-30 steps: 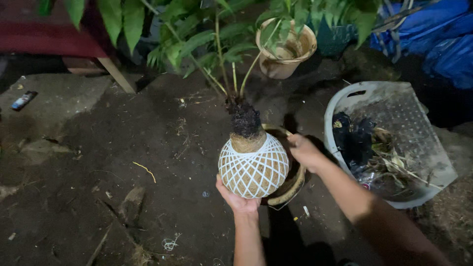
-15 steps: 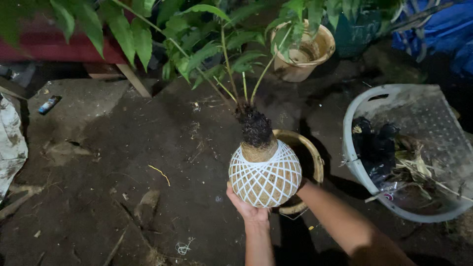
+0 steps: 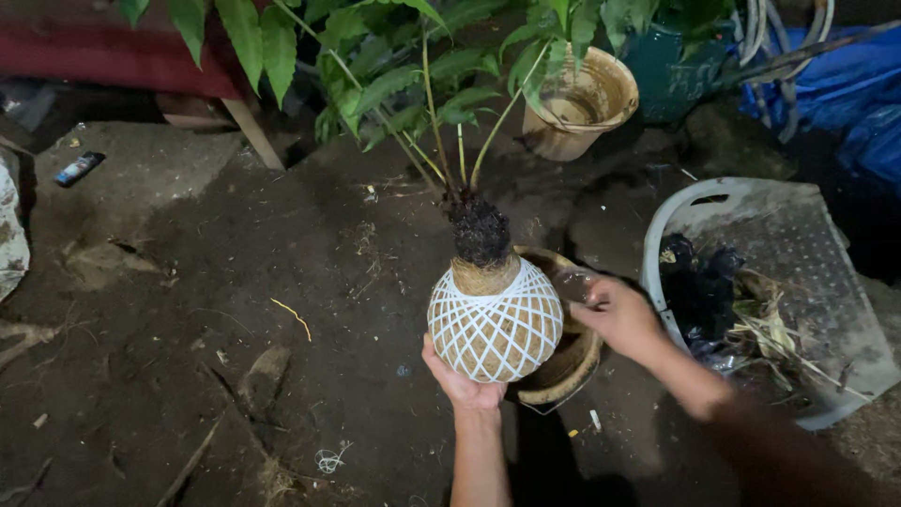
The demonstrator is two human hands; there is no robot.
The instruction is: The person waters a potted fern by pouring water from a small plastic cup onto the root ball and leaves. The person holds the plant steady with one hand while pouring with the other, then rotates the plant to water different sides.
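Round fibre ball laced in white cord netting [image 3: 496, 324], upright, stems and green leaves [image 3: 394, 84] rising away, cupped from below in left hand [image 3: 462, 383], right hand [image 3: 619, 314] gripping small clear object [image 3: 572, 284], hard to identify, tan bowl [image 3: 574, 355] behind, largely hidden.

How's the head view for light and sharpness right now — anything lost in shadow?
Head view: light falls on the centre, so the string-wrapped ball and left hand read sharply; the right hand is lit but slightly soft; its forearm and the frame edges fade into dark; no glare.

two bare hands [image 3: 466, 383], sleeveless forearms
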